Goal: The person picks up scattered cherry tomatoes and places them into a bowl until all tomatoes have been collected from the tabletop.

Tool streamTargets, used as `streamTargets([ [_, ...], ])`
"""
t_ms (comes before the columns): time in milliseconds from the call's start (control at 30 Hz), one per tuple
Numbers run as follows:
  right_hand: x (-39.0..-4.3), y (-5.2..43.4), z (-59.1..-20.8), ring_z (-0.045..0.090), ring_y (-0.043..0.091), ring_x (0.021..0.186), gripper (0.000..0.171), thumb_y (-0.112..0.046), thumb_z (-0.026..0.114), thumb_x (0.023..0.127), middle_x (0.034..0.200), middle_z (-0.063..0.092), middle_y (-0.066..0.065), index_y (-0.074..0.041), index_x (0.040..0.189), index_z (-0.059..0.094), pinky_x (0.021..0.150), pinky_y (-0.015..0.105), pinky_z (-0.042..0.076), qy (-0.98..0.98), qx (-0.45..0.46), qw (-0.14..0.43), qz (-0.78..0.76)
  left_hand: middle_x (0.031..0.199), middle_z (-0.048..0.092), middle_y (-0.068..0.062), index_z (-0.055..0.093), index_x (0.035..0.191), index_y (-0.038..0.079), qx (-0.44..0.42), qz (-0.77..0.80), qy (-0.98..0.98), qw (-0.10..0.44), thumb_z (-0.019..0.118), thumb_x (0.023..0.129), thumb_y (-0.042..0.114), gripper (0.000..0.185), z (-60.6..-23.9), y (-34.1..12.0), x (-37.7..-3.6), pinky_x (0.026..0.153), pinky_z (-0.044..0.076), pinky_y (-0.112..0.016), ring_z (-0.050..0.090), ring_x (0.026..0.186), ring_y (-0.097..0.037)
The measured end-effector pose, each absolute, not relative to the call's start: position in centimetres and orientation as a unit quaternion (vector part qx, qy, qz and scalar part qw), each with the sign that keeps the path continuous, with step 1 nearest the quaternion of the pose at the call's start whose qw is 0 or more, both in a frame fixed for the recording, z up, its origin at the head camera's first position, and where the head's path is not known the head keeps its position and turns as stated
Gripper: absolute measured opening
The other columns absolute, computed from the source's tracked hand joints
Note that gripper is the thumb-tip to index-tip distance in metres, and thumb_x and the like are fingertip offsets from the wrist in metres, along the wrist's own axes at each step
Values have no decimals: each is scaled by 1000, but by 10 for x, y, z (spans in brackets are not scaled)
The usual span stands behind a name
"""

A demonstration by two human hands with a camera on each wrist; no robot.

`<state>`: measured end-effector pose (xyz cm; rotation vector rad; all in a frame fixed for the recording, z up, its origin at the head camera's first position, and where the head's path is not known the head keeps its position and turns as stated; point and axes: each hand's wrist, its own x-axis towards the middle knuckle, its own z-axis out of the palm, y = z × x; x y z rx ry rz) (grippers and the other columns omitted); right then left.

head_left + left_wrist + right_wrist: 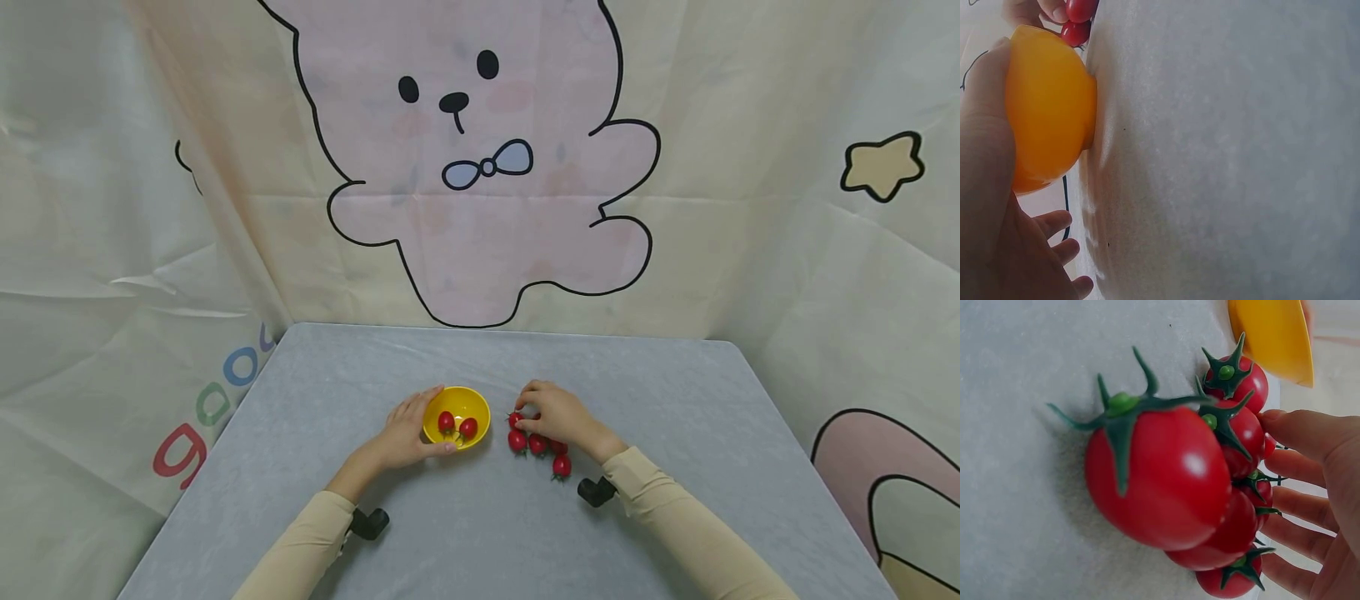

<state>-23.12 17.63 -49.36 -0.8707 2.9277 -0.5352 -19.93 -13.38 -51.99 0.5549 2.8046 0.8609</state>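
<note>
1. We see a yellow bowl (474,407) upright on a grey table (450,533), left of a cluster of red tomatoes (517,442).
2. The left hand (408,433) curves round the bowl's left side and holds it, thumb along the near edge, fingers reaching the far edge.
3. Inside the bowl we find two tomatoes (468,429), close together.
4. The right hand (562,414) is partly curled; its thumb and forefinger pinch the far-left tomato (513,420) of the cluster, though we cannot tell how firmly.
5. The cluster's other tomatoes sit close together, some partly hidden by that hand.
6. Beyond the table, we see a pale cloth (697,167).
</note>
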Motion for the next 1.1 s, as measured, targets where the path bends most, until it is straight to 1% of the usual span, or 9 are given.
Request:
streamTargets([
  [133,-231,176,-494,61,19,103,25,-37,76,86,114,66,1,-18,102,75,91,39,57,946,-274,25,-173,163,29,-11,19,158,22,183,288,937,79,72,78,64,105,-520,-134,-199,119,17,-67,25,149,-43],
  [400,-232,173,-492,60,16,98,27,-40,77,85,116,66,1,-20,104,75,85,34,56,947,-274,42,-159,163,28,-10,19,158,23,180,288,937,79,72,78,64,105,-521,-134,-199,120,16,-67,24,149,-43],
  [600,-233,172,-494,60,19,103,29,-40,76,85,117,66,2,-19,105,75,89,37,56,946,-282,45,-152,164,28,-9,18,158,23,182,288,937,81,72,78,64,105,-521,-134,-199,120,15,-66,23,150,-43],
  [733,-234,172,-495,61,20,104,30,-39,76,86,118,66,3,-18,106,75,89,38,56,945,-289,42,-149,164,28,-9,19,158,23,184,289,936,81,72,78,64,105,-521,-134,-199,120,15,-67,23,150,-43],
  [967,-233,171,-496,58,15,95,32,-39,78,83,116,65,2,-18,107,75,79,32,55,943,-296,41,-147,164,27,-10,18,158,24,179,289,937,81,72,78,64,105,-523,-134,-200,120,15,-67,23,150,-43],
  [1100,-233,171,-498,57,14,93,35,-39,79,83,116,65,2,-18,110,74,79,31,55,943,-297,43,-141,164,27,-9,18,158,24,178,290,937,81,73,78,64,105,-523,-134,-200,120,15,-67,23,149,-43],
])
